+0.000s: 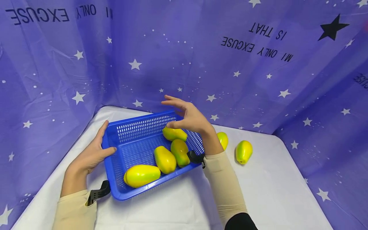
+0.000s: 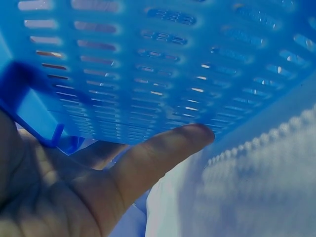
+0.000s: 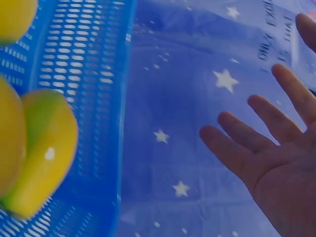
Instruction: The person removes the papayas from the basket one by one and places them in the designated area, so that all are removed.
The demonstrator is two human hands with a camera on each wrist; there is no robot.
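Note:
A blue plastic basket (image 1: 133,150) with slotted walls holds several yellow-green papayas (image 1: 165,159) along its front and right side. My left hand (image 1: 93,151) grips the basket's left end, its thumb over the rim. In the left wrist view, a finger of the left hand (image 2: 153,155) lies against the slotted blue plastic. Over the basket's back right corner hovers my right hand (image 1: 188,116), fingers spread, holding nothing. In the head view its thumb overlaps the rearmost papaya (image 1: 175,134). The right wrist view shows the right hand (image 3: 276,158) apart from the basket wall.
Two more papayas lie on the white-covered table (image 1: 273,179) right of the basket: one partly hidden by the right forearm, the other papaya (image 1: 244,152) in plain view. A purple curtain (image 1: 184,48) with stars and lettering hangs behind and at both sides.

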